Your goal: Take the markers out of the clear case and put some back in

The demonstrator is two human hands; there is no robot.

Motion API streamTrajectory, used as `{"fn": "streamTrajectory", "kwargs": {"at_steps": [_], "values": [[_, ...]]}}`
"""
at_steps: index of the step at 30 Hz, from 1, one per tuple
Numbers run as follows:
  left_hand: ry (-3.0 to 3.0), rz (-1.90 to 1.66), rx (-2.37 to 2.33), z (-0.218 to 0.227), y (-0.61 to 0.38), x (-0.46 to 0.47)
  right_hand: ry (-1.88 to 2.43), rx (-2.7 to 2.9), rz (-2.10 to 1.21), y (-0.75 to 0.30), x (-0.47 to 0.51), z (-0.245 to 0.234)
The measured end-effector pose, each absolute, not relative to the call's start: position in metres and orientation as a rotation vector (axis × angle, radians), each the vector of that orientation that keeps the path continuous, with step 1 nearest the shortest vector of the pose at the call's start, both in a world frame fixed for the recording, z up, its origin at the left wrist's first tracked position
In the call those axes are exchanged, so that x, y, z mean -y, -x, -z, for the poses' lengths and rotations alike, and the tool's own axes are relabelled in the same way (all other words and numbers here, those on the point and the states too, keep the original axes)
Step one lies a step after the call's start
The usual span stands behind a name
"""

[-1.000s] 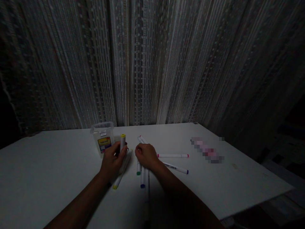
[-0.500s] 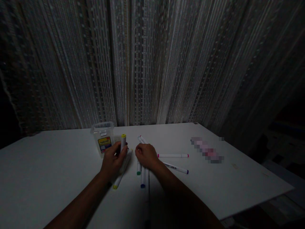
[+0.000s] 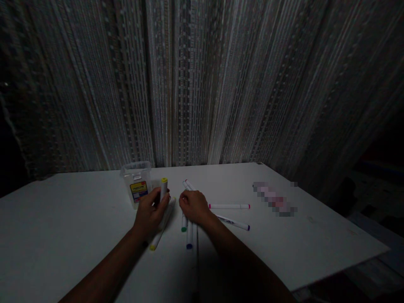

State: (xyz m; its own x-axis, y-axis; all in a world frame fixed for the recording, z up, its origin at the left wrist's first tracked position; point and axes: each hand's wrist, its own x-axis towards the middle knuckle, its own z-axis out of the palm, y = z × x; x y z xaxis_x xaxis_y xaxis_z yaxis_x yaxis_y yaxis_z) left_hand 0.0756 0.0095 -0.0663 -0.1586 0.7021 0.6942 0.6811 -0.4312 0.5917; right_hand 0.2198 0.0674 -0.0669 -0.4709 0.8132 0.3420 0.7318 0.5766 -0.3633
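Observation:
My left hand (image 3: 150,213) is wrapped round a white marker with a yellow cap (image 3: 163,188), held nearly upright just right of a clear plastic tub (image 3: 136,182). A second yellow-tipped marker (image 3: 161,231) lies on the table under that hand. My right hand (image 3: 192,205) rests curled on top of a few white markers (image 3: 188,233) with green and blue ends; whether it grips one I cannot tell.
A pink-tipped marker (image 3: 229,206) and a blue-tipped marker (image 3: 234,222) lie right of my right hand on the white table (image 3: 63,219). A blurred patch (image 3: 274,198) sits further right. A striped curtain (image 3: 202,80) hangs behind. The table's right edge drops off.

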Motion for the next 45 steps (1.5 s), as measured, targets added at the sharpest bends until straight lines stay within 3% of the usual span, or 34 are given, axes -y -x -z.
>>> {"fn": "streamTrajectory", "kwargs": {"at_steps": [33, 37, 45], "values": [[-1.871, -1.724, -1.557, 0.068, -0.076, -0.011, 1.187, 2.303, -0.225, -0.22, -0.068, 0.069], [-1.837, -1.895, -1.503, 0.048, -0.075, -0.006, 1.182, 2.292, -0.254, -0.22, -0.067, 0.066], [-1.563, -2.24, -1.176, -0.033, -0.031, 0.005, 1.16, 2.29, -0.315, -0.219, -0.069, 0.063]]}}
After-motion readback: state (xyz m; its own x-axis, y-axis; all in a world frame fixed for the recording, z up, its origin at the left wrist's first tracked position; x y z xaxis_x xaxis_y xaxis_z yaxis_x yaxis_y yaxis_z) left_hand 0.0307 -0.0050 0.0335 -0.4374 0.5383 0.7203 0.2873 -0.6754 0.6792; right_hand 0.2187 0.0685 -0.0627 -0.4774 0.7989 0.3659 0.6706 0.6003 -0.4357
